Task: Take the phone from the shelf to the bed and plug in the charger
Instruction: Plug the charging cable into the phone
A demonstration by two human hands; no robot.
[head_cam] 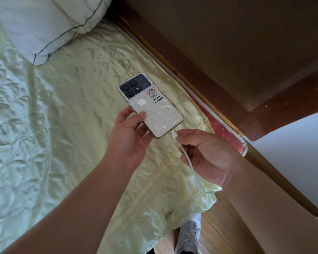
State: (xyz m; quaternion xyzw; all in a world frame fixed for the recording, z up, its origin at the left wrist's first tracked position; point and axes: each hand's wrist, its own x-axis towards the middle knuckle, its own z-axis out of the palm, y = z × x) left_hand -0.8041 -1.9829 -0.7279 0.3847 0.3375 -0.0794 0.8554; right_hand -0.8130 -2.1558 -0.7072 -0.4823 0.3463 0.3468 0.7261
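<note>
The left hand (130, 132) grips the phone (151, 105) at mid-frame, thumb pressed on its back, holding it back-up above the pale green bedspread (62, 110). The right hand (207, 156), lower right of centre, pinches the white charger cable (189, 162) just behind its plug (173, 133), which sits at the phone's bottom edge (whether fully seated, I cannot tell). A pillow (44, 24) lies upper left; a shoe (189, 233) shows at the bottom.
</note>
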